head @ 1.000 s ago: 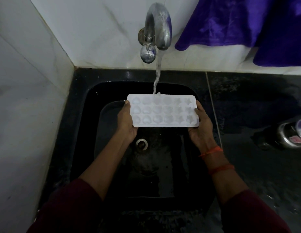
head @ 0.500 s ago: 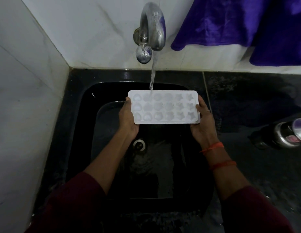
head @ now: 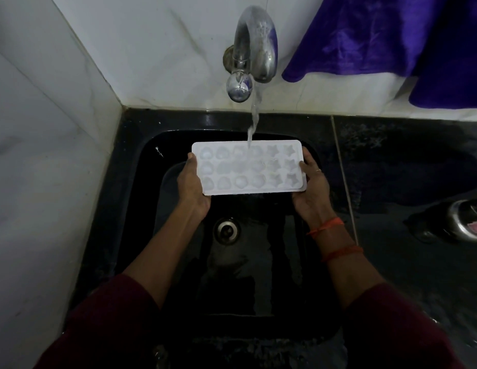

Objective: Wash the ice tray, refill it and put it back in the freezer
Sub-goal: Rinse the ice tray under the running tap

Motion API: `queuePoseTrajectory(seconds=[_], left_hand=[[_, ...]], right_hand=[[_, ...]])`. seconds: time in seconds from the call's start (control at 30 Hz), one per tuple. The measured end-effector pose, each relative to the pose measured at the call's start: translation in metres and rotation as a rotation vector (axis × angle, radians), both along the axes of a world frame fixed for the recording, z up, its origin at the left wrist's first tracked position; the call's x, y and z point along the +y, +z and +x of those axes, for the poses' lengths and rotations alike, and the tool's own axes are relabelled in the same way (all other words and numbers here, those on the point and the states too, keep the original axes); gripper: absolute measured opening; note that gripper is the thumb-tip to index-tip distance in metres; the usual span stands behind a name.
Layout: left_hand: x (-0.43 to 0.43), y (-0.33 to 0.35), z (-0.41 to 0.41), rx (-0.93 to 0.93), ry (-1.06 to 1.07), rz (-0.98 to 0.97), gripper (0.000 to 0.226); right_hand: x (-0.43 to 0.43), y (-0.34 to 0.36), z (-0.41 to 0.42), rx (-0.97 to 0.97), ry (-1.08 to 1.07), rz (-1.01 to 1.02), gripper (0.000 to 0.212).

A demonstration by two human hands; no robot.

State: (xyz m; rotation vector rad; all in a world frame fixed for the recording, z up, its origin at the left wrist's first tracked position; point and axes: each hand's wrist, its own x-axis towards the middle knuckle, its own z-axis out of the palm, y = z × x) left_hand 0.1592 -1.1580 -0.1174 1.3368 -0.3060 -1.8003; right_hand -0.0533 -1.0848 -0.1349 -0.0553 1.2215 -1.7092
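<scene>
Gripping the ice tray by its ends — left hand, right hand — under the running tap

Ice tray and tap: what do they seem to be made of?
The ice tray looks like plastic or perhaps silicone: matte white, slightly translucent at the moulded cells. The tap is metal, likely chrome-plated or steel: shiny, with bright and purple reflections.

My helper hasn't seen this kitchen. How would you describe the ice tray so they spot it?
Find the black sink under the running tap. The left hand and right hand hold the ice tray over it. It alone is white against the sink, flat, with star moulds.
</scene>
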Motion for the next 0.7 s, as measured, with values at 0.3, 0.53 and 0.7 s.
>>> queuePoseTrajectory(seconds=[0.3,0.53,0.7], left_hand=[[-0.006,0.000,0.035,-0.034,0.043,-0.042,0.046],[-0.007,-0.004,0.056,-0.075,0.062,-0.058,0.046],[-0.007,-0.008,0.067,-0.093,0.064,-0.064,0.052]], right_hand=[[-0.018,-0.001,0.032,-0.037,0.060,0.003,0.045],[-0.029,-0.006,0.050,-0.039,0.080,0.013,0.045],[-0.030,-0.008,0.058,-0.051,0.102,0.017,0.044]])
